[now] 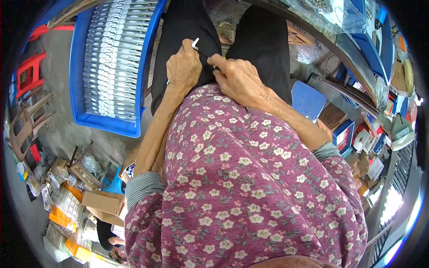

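Note:
In front of my lap, my left hand (184, 65) is closed around a slim item with a white end piece (195, 43) above the fingers. A small pale tip shows below the same hand; I cannot tell what kind of item it is. My right hand (241, 78) pinches a thin dark rod (203, 54) that reaches across to the left hand. Whether the rod joins the white-ended item is hidden by my fingers. To the left stands a blue tray (107, 125), holding several packed rows of slim silvery pieces with white ends (109, 58).
A worktable edge (357, 67) with clear plastic bags curves along the upper right. A blue stool (308, 99) and cardboard boxes stand to the right. At the left are a red stool (31, 73) and a brown chair (27, 118). Another person (105, 234) is at the lower left.

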A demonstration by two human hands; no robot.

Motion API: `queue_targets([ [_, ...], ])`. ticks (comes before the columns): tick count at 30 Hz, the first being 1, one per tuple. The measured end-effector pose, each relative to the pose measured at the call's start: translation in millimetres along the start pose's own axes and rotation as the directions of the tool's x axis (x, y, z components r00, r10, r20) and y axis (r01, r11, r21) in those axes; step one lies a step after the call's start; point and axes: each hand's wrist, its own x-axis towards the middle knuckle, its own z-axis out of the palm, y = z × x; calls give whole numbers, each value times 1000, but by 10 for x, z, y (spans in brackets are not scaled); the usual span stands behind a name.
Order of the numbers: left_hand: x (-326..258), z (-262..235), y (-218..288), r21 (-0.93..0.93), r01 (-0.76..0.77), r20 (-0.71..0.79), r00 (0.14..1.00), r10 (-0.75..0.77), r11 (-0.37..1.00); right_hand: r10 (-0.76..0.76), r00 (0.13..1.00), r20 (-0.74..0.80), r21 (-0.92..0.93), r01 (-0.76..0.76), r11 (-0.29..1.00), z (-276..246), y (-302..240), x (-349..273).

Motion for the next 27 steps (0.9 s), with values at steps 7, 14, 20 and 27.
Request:
queue_targets([
  [7, 13, 42, -22, 44, -11, -29, 1000, 12, 999, 371, 912, 176, 768, -363, 528, 0, 33, 40],
  [14, 59, 33, -19, 83, -18, -54, 998, 23, 996, 294, 746, 597, 793, -496, -352, -63, 147, 92],
  [20, 54, 74, -93, 128, -12, -105, 994, 25, 992, 54, 761, 647, 650, -514, -559, 86, 295, 141],
  [27, -70, 76, -44, 3, -14, -142, 990, 14, 1000, 328, 796, 510, 840, -542, 9, -98, 105, 18],
])
